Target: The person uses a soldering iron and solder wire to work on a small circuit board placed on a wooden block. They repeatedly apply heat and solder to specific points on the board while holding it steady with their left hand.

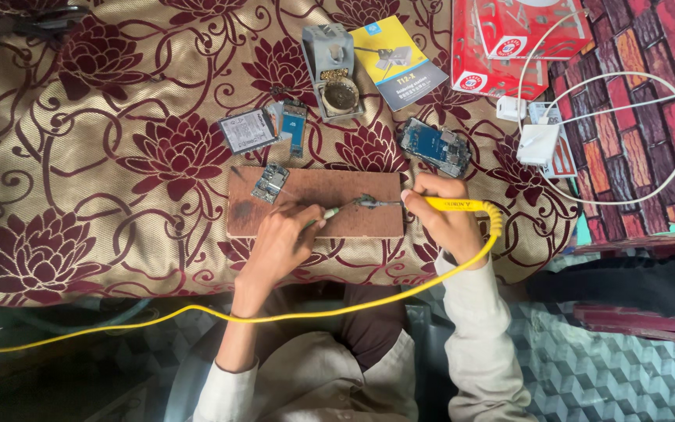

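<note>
My right hand (447,223) grips a yellow soldering iron (451,205), its metal tip reaching left to a small part (367,202) on a brown wooden board (353,219). A thin tool (323,214), pinched in my left hand (283,238), points at the same small part. A small circuit board (270,182) lies on the wooden board's far left corner. The iron's yellow cable (197,310) curls under my right wrist and runs off to the left.
A floral cloth (80,156) covers the table. On it lie a phone battery (245,130), a blue circuit board (293,125), an opened phone (434,146), a grey iron stand (332,69), a leaflet (398,61), a red box (501,47) and white chargers (537,141).
</note>
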